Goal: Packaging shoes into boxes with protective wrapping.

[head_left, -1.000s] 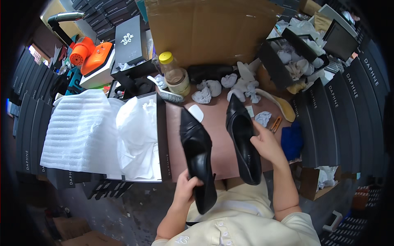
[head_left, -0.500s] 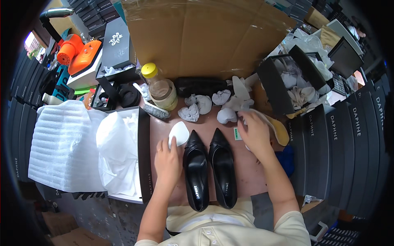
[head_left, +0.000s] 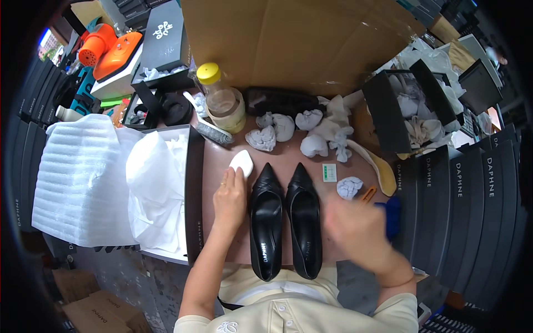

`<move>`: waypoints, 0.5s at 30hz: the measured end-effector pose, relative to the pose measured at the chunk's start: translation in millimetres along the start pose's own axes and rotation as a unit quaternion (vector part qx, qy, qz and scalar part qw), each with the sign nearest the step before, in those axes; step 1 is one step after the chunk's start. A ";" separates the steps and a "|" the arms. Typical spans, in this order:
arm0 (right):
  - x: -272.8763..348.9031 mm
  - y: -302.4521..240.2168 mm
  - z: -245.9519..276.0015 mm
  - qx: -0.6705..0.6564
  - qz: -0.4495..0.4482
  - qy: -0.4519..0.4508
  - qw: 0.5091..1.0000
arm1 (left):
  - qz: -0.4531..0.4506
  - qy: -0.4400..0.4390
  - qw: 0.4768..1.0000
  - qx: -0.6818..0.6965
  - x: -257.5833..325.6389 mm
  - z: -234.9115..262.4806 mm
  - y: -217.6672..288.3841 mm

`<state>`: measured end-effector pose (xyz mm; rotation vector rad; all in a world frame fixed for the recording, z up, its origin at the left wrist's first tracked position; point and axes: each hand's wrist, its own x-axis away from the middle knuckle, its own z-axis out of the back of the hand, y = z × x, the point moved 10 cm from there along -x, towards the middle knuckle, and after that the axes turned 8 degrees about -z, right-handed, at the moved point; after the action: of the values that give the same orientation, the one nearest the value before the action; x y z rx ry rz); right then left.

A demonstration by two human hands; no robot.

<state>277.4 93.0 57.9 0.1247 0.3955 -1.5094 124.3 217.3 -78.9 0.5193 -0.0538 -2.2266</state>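
A pair of black pointed shoes [head_left: 285, 219] is seen lying side by side on the brown worktop [head_left: 222, 161], toes pointed away from the person and heels at the near edge, so that the long axis of each runs straight away from the body. The left hand [head_left: 230, 198] is laid flat on the worktop just beside the left shoe, its fingers [head_left: 226, 186] held together and stretched toward a small white oval pad [head_left: 242, 162], which is touched or nearly touched at the fingertips. The right hand [head_left: 355, 225] is blurred to the right of the pair and nearer the person; whether its fingers are spread or closed cannot be told. The pad lies ahead of the left hand, which is by far the nearer of the two.

To the left, an open shoe box [head_left: 191, 188] lined with white tissue paper is placed, with a sheet of white foam wrap [head_left: 78, 177] beyond it. Crumpled paper balls [head_left: 288, 130] are scattered beyond the toes, near a clear bottle with a yellow cap [head_left: 222, 100]. A small square white label [head_left: 330, 172] is seen to the right of the toes. Stacked black boxes [head_left: 472, 222] with white lettering are ranged along the right side, and a large sheet of brown cardboard [head_left: 300, 39] is stood at the back.
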 end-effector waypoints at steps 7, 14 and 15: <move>7.9 -30.9 -88.2 0.127 0.057 -0.099 0.985 | -0.076 0.131 0.980 0.130 -0.9 108.8 45.5; 13.3 -16.5 -82.0 0.008 0.039 -0.239 0.970 | -0.070 -0.224 0.920 0.315 -8.5 82.3 49.1; 12.4 -14.8 -77.5 -0.016 0.032 -0.251 0.967 | -0.060 -0.225 0.914 0.331 -13.2 69.8 45.3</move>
<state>249.3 105.3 -15.8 -0.2663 0.0073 -1.4112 137.9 188.1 -1.0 0.3479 -1.0718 -2.3784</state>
